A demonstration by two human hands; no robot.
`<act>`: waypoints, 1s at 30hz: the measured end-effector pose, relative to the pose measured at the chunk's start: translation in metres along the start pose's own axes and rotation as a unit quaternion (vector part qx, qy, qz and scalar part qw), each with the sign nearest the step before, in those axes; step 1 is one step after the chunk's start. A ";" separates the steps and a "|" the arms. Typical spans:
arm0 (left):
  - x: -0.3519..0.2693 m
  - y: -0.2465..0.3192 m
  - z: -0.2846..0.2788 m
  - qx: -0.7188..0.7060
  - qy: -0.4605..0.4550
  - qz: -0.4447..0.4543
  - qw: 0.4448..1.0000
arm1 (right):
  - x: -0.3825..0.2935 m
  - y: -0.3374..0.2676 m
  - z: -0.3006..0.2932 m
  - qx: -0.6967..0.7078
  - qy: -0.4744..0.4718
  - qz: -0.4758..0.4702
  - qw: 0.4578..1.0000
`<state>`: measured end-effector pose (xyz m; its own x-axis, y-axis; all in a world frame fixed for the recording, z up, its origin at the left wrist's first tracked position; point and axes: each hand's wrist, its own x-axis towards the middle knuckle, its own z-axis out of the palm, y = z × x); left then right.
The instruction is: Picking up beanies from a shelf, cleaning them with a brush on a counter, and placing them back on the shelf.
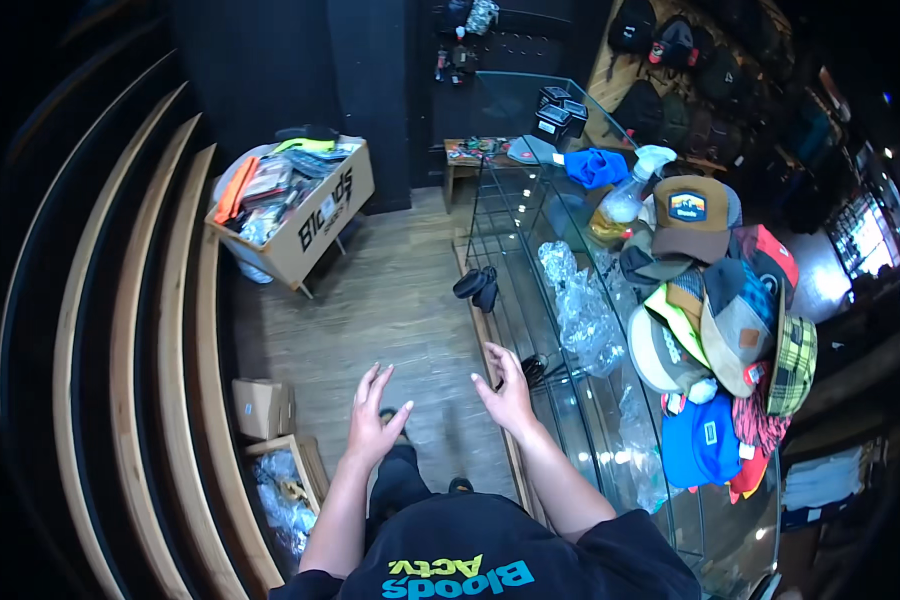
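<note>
Both my hands are raised in front of my body, over the wood-plank floor (360, 322). Fingers spread, my left hand (375, 420) holds nothing. My right hand (506, 386) is likewise bare, its fingers apart, nearest to the edge of a glass display case (562, 382). Whether it touches the case cannot be told. A pile of caps tops the case, among them a brown cap (691, 217) with a patch, a blue cap (697, 442) and a yellow plaid hat (795, 367). Crumpled clear plastic bags (585, 315) lie beside the caps.
Wooden shelves (172, 360) curve along the left. A cardboard box (337, 195) full of packaged goods stands ahead on legs. Small cartons (259, 409) sit low at left. On the case are a spray bottle (626, 195), blue cloth (594, 168) and black boxes (559, 112).
</note>
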<state>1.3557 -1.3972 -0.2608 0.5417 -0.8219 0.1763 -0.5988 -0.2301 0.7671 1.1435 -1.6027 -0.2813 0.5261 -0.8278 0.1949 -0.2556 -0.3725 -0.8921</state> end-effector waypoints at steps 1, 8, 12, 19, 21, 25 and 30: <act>0.025 -0.007 0.005 -0.006 -0.009 0.004 1.000 | 0.013 0.007 0.001 0.016 0.000 0.017 1.000; 0.227 -0.049 0.020 -0.039 -0.089 0.082 0.992 | 0.125 0.044 0.017 0.055 0.083 0.101 0.990; 0.350 -0.055 0.025 -0.066 -0.117 0.150 0.980 | 0.213 0.053 0.019 0.136 0.142 0.129 0.972; 0.510 -0.038 0.063 0.096 -0.282 0.252 0.921 | 0.341 0.083 0.020 0.107 0.227 0.130 0.959; 0.552 -0.036 0.091 0.115 -0.292 0.272 0.910 | 0.374 0.102 0.020 0.095 0.223 0.124 0.962; 0.607 -0.034 0.148 0.130 -0.315 0.263 0.903 | 0.438 0.137 0.029 0.089 0.212 0.116 0.966; 0.665 -0.019 0.206 0.140 -0.346 0.249 0.894 | 0.525 0.179 0.028 0.100 0.242 0.143 0.955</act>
<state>1.6057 -2.0464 -0.2846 -0.2702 -0.9618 -0.0446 -0.8400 0.2129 0.4990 1.3968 -2.0921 -0.3501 0.0100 -0.9985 0.0538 -0.1470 -0.0547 -0.9876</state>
